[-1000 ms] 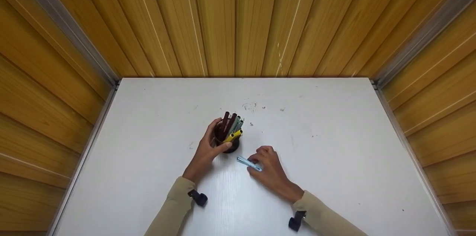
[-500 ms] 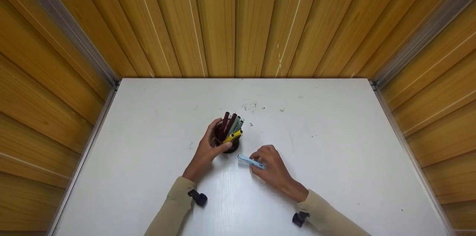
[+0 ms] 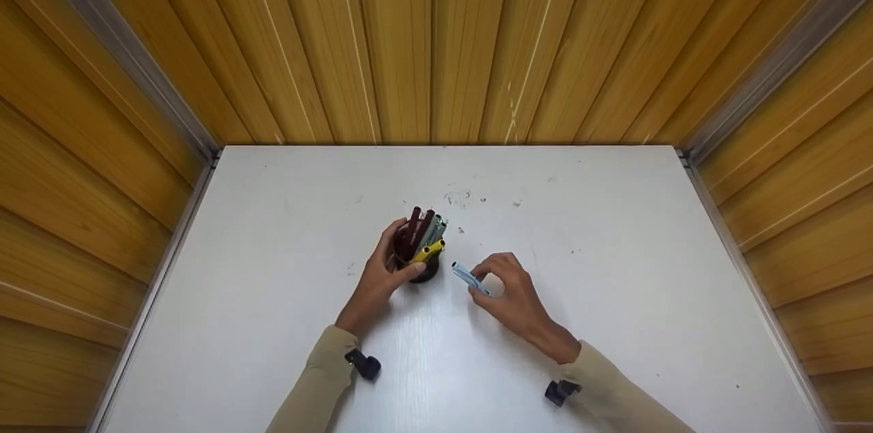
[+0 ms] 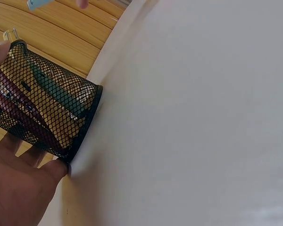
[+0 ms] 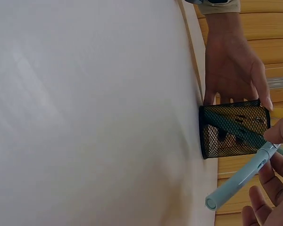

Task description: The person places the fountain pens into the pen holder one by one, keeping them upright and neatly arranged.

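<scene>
My left hand [image 3: 374, 279] grips a black mesh pen holder [image 3: 427, 273] that stands on the white table, its thumb on the near side and the fingers around the far side. Dark maroon pens [image 3: 419, 232], grey-green pens [image 3: 434, 231] and yellow pens [image 3: 427, 251] lean out of the holder's top. Between thumb and index finger, my right hand [image 3: 516, 296] pinches a light-blue pen [image 3: 469, 278] just right of the holder, above the table. In the right wrist view the light-blue pen [image 5: 240, 179] hangs tilted, apart from the table, and the mesh holder [image 5: 233, 134] is behind it.
The white table [image 3: 614, 269] carries small dark marks behind the holder. Yellow wood-look panels [image 3: 464, 44] rise along the back and both sides. A small black wrist camera [image 3: 368, 366] sits at the left cuff, another camera [image 3: 560, 392] at the right.
My right hand has lifted off the table with the light-blue pen and shifted right and away from me; the pen is tilted more steeply. My left hand and the holder stay in place.
</scene>
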`<action>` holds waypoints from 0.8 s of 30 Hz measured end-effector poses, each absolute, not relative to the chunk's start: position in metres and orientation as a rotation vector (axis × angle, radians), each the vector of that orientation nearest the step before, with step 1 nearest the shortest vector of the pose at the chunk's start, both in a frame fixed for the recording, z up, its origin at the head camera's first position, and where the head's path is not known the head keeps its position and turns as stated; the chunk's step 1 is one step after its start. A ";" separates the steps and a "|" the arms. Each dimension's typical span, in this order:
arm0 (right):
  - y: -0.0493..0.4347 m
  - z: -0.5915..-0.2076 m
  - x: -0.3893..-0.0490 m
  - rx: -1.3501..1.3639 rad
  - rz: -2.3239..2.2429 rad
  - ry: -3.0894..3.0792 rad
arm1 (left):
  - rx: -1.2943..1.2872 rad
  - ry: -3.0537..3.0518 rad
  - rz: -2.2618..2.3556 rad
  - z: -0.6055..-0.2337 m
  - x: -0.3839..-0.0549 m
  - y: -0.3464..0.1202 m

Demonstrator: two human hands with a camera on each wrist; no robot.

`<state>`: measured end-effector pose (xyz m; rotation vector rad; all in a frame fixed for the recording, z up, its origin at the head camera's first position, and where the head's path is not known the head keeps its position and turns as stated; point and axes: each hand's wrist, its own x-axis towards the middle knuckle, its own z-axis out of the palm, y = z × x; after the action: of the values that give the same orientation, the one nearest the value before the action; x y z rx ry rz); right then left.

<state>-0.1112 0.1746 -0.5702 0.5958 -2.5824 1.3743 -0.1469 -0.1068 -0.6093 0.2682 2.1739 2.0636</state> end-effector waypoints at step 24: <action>0.178 -0.523 -0.126 0.502 1.534 -2.511 | 0.286 2.134 2.096 -0.611 -0.146 -0.108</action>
<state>-0.1262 0.1778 -0.5235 0.5018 -2.5108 1.5343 -0.1463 -0.1076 -0.6105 0.2858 2.1342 2.0961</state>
